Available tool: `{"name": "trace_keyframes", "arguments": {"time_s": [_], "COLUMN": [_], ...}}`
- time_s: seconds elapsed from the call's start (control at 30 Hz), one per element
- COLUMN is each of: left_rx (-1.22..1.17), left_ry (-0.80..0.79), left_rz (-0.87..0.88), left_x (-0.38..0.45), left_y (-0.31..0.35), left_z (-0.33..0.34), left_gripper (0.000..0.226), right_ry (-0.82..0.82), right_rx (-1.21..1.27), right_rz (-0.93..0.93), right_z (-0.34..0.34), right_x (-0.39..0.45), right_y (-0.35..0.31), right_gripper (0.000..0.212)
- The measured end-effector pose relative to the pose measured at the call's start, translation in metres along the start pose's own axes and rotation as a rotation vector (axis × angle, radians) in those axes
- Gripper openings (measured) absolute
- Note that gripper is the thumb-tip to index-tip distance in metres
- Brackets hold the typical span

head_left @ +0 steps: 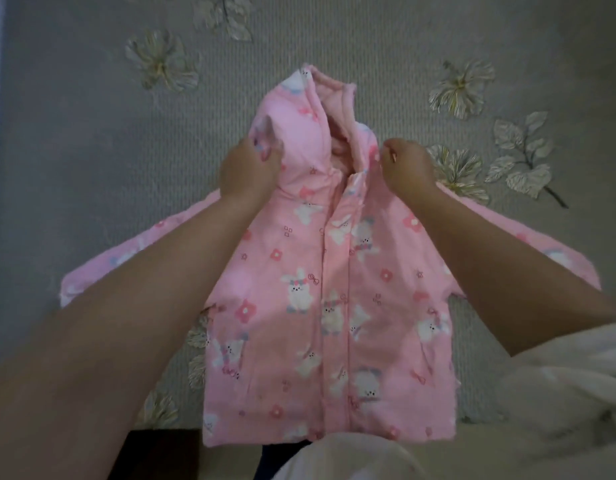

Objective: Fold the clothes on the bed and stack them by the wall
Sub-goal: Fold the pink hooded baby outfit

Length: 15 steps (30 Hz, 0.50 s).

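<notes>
Gripping the hood's left side, the left hand (249, 168) has its fingers curled into the fabric of a pink padded child's jacket printed with white bunnies and flowers (329, 299). The right hand (408, 169) pinches the hood's right edge with fingers bunched tight. Both bare forearms reach across the jacket, which lies face up and closed down its front, its 2 sleeves spread outward, on a grey ribbed bedspread embroidered with pale flowers and leaves (91, 140). White crumpled cloth (559, 393) sits near the jacket's lower right corner.
</notes>
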<state>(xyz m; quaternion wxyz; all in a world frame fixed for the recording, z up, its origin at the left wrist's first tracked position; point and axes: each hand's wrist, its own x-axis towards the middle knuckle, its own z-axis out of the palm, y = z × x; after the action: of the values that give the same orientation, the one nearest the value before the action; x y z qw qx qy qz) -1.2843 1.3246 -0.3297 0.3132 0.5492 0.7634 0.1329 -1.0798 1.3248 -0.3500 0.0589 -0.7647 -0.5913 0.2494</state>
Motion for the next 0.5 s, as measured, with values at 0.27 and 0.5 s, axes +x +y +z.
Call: {"name": "trace_keyframes", "arguments": {"time_s": [0.27,0.5], "left_rx": [-0.527,-0.445], "left_ry": [-0.231,0.004], "left_rz": [-0.460,0.232], "left_x": [0.084,0.110], "left_y": [0.013,0.038], "left_z": [0.015,-0.023], "left_gripper": [0.050,0.039], "right_ry": [-0.322,0.112], "right_rx": [0.310,0.583], "right_rz": [0.153,0.193], "right_z": [0.022,-0.020], "right_x": [0.070,0.083], "right_y": [-0.032,-0.028], "right_gripper": [0.034,0.022]}}
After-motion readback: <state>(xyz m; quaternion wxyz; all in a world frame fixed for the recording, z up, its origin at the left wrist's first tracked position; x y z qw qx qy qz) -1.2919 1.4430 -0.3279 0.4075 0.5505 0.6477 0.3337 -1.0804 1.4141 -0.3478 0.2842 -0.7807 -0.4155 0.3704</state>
